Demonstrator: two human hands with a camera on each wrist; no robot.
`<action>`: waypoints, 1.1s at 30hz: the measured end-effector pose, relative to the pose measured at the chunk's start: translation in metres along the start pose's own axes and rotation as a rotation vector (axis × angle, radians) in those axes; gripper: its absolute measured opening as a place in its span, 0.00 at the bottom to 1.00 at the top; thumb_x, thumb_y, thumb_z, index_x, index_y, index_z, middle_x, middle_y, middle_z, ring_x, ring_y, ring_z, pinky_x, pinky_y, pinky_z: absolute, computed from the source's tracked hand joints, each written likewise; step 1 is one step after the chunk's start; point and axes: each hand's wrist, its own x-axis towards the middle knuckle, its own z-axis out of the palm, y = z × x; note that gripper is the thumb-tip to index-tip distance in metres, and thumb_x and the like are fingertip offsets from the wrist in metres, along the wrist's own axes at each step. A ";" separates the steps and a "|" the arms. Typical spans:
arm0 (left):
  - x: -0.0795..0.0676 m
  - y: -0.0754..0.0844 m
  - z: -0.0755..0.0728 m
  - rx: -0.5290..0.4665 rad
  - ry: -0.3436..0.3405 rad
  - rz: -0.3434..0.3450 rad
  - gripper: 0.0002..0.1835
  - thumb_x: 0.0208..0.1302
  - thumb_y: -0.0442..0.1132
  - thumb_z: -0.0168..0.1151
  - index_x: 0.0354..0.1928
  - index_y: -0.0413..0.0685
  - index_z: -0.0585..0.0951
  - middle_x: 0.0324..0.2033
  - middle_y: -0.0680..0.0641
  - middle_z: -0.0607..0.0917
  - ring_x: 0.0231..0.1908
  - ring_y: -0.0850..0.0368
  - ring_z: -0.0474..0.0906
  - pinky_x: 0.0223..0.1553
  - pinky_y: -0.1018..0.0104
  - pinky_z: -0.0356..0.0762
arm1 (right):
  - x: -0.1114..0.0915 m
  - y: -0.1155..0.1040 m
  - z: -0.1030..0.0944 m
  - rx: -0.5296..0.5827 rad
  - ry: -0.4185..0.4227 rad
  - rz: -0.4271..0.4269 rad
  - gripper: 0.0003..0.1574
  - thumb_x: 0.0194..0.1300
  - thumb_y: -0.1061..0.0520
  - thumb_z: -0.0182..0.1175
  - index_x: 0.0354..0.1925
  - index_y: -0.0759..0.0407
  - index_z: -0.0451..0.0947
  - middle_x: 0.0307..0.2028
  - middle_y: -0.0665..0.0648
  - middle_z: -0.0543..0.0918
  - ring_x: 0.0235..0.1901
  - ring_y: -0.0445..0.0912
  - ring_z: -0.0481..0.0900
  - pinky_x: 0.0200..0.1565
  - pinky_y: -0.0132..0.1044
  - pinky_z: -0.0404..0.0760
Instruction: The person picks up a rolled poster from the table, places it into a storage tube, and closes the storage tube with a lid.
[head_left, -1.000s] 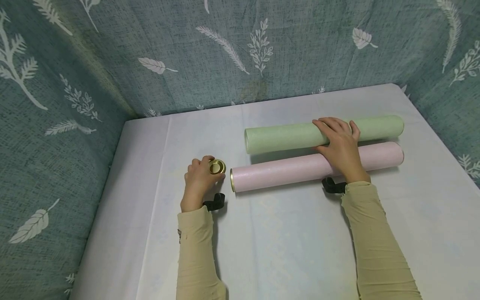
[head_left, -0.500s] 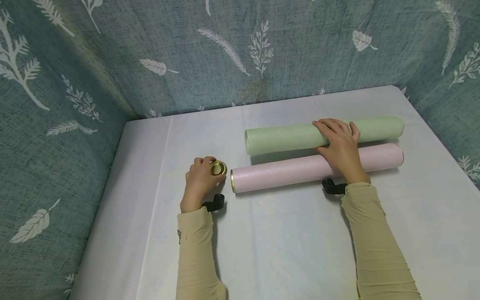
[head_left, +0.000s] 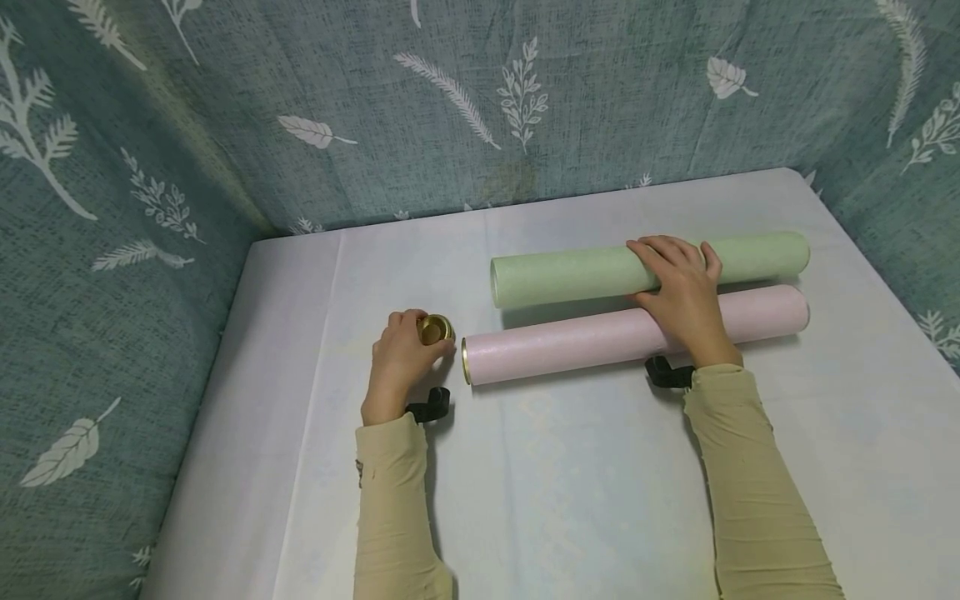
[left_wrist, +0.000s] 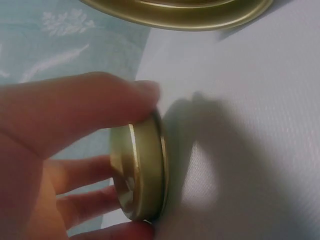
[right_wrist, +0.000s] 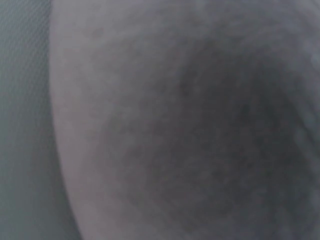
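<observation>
A small round gold metal lid is pinched between the thumb and fingers of my left hand, just off the left end of a pink cardboard tube. In the left wrist view the lid stands on edge, with the gold rim of the tube's end above it, apart. Behind the pink tube is a pale green tube, which my right hand grips with fingers over its top and thumb on the near side. That wrist passes over the pink tube. In the right wrist view, a blurred pinkish surface hides the hand.
Both tubes are over a table with a white cloth. Green leaf-patterned fabric hangs behind and at both sides. A black wrist camera mount sits by the left cuff, another mount by the right cuff.
The gold lid tilts a little in my left fingers, and more of its side now shows. The right hand and both tubes stay put.
</observation>
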 end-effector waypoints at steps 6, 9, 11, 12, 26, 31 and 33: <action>0.000 -0.002 -0.003 -0.039 0.024 0.007 0.35 0.50 0.56 0.60 0.56 0.44 0.66 0.46 0.42 0.71 0.44 0.46 0.67 0.44 0.51 0.65 | 0.000 0.000 0.000 0.006 0.008 -0.005 0.46 0.39 0.58 0.73 0.59 0.46 0.68 0.57 0.51 0.69 0.59 0.50 0.59 0.60 0.55 0.36; -0.001 -0.002 -0.005 -0.072 0.026 0.007 0.34 0.51 0.56 0.59 0.57 0.47 0.66 0.47 0.41 0.70 0.43 0.46 0.67 0.43 0.52 0.66 | 0.000 0.000 0.000 0.007 0.014 -0.010 0.46 0.39 0.58 0.73 0.59 0.46 0.68 0.56 0.51 0.69 0.59 0.50 0.59 0.60 0.55 0.36; -0.001 -0.001 -0.006 -0.090 0.022 0.007 0.34 0.52 0.57 0.58 0.58 0.50 0.65 0.47 0.41 0.69 0.43 0.45 0.68 0.43 0.52 0.67 | 0.000 0.001 0.000 0.007 0.017 -0.012 0.46 0.39 0.58 0.73 0.58 0.46 0.68 0.56 0.51 0.69 0.59 0.50 0.59 0.60 0.55 0.36; -0.002 -0.001 -0.006 -0.095 0.019 0.007 0.33 0.52 0.57 0.58 0.59 0.51 0.64 0.47 0.40 0.69 0.44 0.45 0.68 0.44 0.52 0.67 | 0.000 0.001 0.000 0.007 0.018 -0.012 0.46 0.39 0.58 0.73 0.58 0.46 0.68 0.56 0.51 0.69 0.59 0.50 0.59 0.60 0.55 0.36; -0.003 0.003 -0.010 -0.206 0.021 0.005 0.31 0.54 0.52 0.60 0.57 0.51 0.63 0.49 0.40 0.65 0.43 0.46 0.69 0.44 0.54 0.69 | 0.000 0.003 0.000 0.006 0.008 -0.005 0.46 0.39 0.58 0.73 0.59 0.46 0.67 0.57 0.51 0.69 0.59 0.50 0.58 0.60 0.54 0.36; -0.004 0.002 -0.009 -0.245 0.017 0.009 0.29 0.53 0.50 0.62 0.53 0.49 0.62 0.47 0.41 0.64 0.43 0.47 0.68 0.44 0.55 0.69 | 0.000 0.002 0.000 0.009 0.006 -0.001 0.46 0.39 0.58 0.73 0.59 0.46 0.68 0.57 0.51 0.69 0.59 0.50 0.58 0.60 0.54 0.35; -0.003 0.001 -0.009 -0.261 0.013 0.018 0.28 0.53 0.49 0.62 0.51 0.47 0.62 0.46 0.42 0.63 0.43 0.48 0.68 0.45 0.55 0.68 | 0.000 0.002 0.000 0.009 0.008 -0.002 0.46 0.39 0.58 0.73 0.59 0.46 0.68 0.57 0.51 0.69 0.59 0.50 0.58 0.60 0.54 0.35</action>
